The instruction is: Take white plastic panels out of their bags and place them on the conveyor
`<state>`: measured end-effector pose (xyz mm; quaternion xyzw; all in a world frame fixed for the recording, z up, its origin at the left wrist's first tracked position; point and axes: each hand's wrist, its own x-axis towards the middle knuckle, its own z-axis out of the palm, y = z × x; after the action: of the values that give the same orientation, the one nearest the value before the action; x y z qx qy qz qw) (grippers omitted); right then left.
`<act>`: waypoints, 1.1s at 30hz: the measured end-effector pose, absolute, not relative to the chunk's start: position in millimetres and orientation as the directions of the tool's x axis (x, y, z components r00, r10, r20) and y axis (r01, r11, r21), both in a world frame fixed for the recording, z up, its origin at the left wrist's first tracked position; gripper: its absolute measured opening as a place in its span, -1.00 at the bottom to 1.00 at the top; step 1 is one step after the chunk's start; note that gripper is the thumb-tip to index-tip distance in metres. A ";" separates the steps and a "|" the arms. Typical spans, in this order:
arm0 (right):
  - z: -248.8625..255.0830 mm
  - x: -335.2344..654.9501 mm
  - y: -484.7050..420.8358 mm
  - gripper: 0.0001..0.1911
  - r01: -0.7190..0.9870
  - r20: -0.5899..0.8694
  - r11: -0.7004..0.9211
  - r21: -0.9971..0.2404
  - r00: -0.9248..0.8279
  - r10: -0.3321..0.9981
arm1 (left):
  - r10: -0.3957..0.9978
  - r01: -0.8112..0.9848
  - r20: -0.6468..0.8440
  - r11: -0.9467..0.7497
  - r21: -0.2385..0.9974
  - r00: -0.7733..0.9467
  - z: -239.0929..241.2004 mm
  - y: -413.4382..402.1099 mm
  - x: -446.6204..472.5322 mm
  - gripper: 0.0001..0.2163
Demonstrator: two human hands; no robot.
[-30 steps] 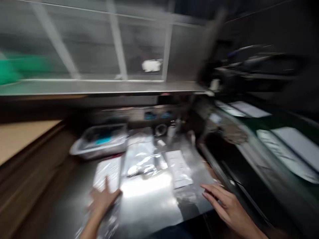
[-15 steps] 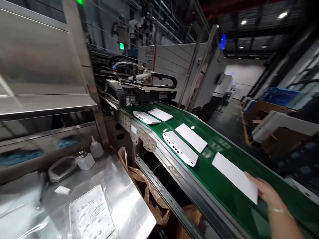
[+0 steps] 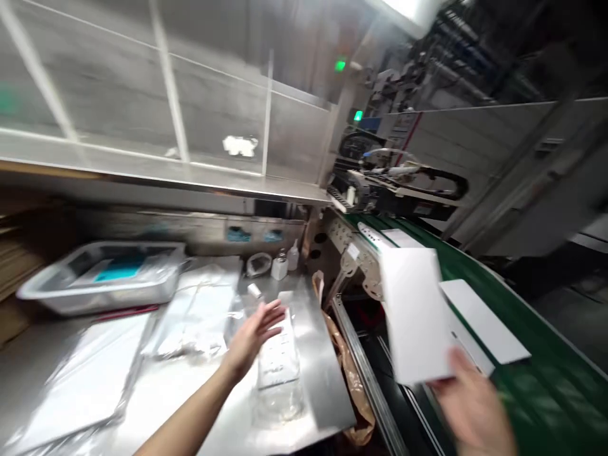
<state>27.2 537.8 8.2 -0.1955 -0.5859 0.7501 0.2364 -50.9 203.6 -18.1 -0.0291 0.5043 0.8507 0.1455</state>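
My right hand [image 3: 472,408] grips the lower corner of a flat white panel [image 3: 415,313] and holds it up in the air, between the steel worktable [image 3: 327,396] and the green conveyor belt [image 3: 546,373]. My left hand [image 3: 254,332] hovers open, fingers spread, above a clear plastic bag [image 3: 280,354] with printed markings that lies on the worktable. The frame is blurred by motion.
Another white panel [image 3: 484,320] lies on the belt; more sit farther up by the black machine head [image 3: 394,190]. On the table are clear bags [image 3: 194,310], a grey tray [image 3: 102,278] and small bottles [image 3: 285,263]. A brown bag [image 3: 346,373] hangs between table and conveyor.
My right hand has lifted the white panel off the belt and carried it left toward the table. My view swung back left, bringing my open left hand over the bags into sight.
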 end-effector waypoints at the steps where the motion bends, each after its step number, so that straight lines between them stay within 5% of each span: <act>1: 2.8 19.7 497.1 -0.49 -0.042 -0.124 -0.327 -0.944 -0.875 0.469 | 0.258 -0.284 -0.166 -0.538 0.794 -0.952 -11.5 210.8 -46.6 -0.49; 3: -12.3 9.5 412.9 -0.41 0.141 -0.264 -0.489 -0.861 -0.945 0.192 | 0.268 -0.248 -0.080 -0.683 0.687 -0.960 -2.8 208.0 -38.8 -0.49; 5: -29.3 10.4 340.7 -0.36 0.259 -0.318 -0.524 -0.812 -0.948 0.025 | 0.137 -0.139 -0.051 -0.763 0.631 -0.989 -2.8 185.3 -29.9 -0.54; 12: -65.3 31.7 246.4 -0.33 0.406 -0.368 -0.192 -0.893 -0.906 -0.207 | -0.168 -0.055 -0.281 -0.764 0.643 -0.945 -30.8 77.5 12.1 -0.55; 25: -65.7 6.5 235.9 -0.38 0.343 -0.307 -0.111 -0.933 -0.918 -0.252 | -0.085 -0.102 -0.338 -0.860 0.500 -0.937 -43.2 55.0 -9.9 -0.55; 33: -63.0 2.3 247.6 -0.45 0.425 -0.373 -0.111 -0.899 -0.872 -0.316 | -0.122 -0.113 -0.394 -0.845 0.523 -0.911 -51.4 61.2 -16.3 -0.55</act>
<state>2.3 247.6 -63.0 -0.0440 -0.6185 0.7441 -0.2487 -16.3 61.2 -51.4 -0.2108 0.2788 0.9369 -0.0023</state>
